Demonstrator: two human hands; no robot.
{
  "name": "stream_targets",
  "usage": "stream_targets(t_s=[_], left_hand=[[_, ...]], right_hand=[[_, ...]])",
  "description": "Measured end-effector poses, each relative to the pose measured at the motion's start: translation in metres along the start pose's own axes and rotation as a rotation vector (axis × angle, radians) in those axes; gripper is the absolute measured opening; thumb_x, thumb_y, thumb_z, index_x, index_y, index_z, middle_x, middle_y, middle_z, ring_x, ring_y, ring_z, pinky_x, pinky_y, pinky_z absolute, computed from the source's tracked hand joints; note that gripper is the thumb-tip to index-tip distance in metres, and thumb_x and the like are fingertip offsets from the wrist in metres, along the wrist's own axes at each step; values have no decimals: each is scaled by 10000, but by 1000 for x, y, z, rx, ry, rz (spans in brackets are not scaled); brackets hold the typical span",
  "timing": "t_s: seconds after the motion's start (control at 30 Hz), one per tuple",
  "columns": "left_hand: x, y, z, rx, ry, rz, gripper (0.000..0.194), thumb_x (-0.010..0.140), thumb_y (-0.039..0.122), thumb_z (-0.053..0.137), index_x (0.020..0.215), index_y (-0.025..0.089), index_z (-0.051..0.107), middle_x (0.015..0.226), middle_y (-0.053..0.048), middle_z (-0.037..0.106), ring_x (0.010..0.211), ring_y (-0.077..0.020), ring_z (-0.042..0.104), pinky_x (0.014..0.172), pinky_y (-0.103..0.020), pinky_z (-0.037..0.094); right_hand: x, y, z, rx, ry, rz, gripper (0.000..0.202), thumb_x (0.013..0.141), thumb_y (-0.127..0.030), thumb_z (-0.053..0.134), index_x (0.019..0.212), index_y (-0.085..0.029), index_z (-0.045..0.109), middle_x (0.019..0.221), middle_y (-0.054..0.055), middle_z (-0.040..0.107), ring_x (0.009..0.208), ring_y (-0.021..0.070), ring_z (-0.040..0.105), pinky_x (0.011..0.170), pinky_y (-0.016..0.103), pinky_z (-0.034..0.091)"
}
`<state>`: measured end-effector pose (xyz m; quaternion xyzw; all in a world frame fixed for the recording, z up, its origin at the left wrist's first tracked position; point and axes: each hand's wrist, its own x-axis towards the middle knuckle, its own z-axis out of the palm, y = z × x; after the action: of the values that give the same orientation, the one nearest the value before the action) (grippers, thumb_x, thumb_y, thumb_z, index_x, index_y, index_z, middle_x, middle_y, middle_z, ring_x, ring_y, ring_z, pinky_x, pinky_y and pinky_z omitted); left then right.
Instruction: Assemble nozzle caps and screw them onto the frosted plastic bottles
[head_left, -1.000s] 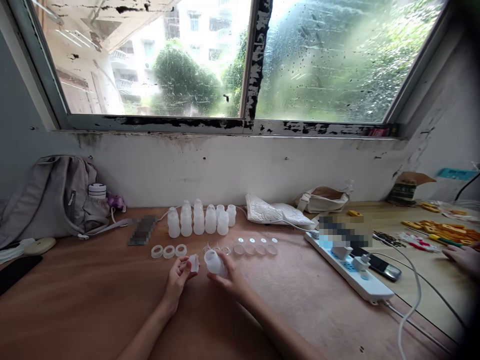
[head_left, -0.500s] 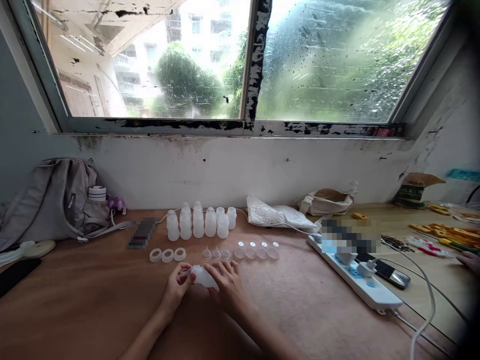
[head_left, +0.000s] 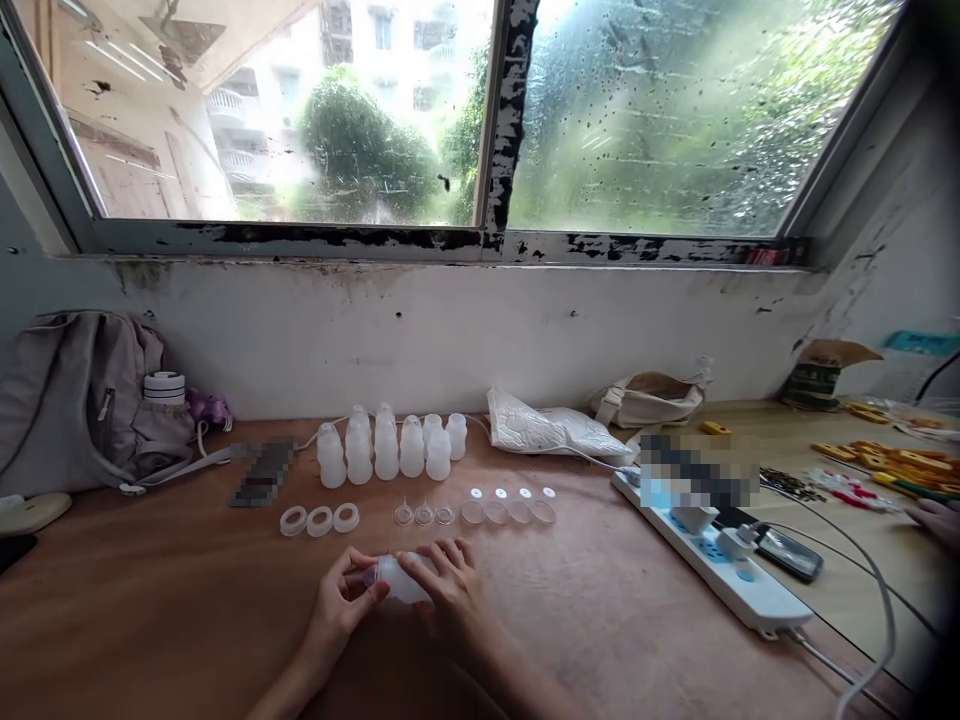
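Note:
Low over the table's front part, a frosted white baby bottle (head_left: 401,580) lies sideways between my two hands. My left hand (head_left: 346,598) pinches its neck end, where a clear cap or nipple partly shows between the fingers. Wrapped over the bottle's body is my right hand (head_left: 454,590). Just beyond the hands sits a row of screw rings (head_left: 319,521), then small clear nipples (head_left: 424,513), then clear round discs (head_left: 496,513) with small white discs (head_left: 501,494) behind them. Several more frosted bottles (head_left: 386,450) stand upright farther back, some topped with caps.
A grey backpack (head_left: 90,390) leans at the left, near a blurred dark object (head_left: 262,472). A white plastic package (head_left: 551,428) and a beige bag (head_left: 651,400) lie along the wall. At right are a power strip (head_left: 720,560), cables, yellow tools (head_left: 896,462) and another person's hand (head_left: 934,518).
The view has shifted slightly, so the items on the table sit a little farther left and the hands a little lower. Both hands keep hold of the bottle.

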<state>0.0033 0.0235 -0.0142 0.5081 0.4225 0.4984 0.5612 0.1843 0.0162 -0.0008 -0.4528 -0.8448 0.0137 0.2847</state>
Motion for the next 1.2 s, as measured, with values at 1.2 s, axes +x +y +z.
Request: stream_targets(t_s=[1.2], left_hand=[[-15,15,16,-403,48,-203,496,771,475,534,1194,235,441,1290,-84,461,1161,-231,436,926,-316,357]], right_hand=[[-4,-23,3,380,-12,144,462,702,-258,615,1134,-177,472,1020,91,600,898,235,557,773,346,452]])
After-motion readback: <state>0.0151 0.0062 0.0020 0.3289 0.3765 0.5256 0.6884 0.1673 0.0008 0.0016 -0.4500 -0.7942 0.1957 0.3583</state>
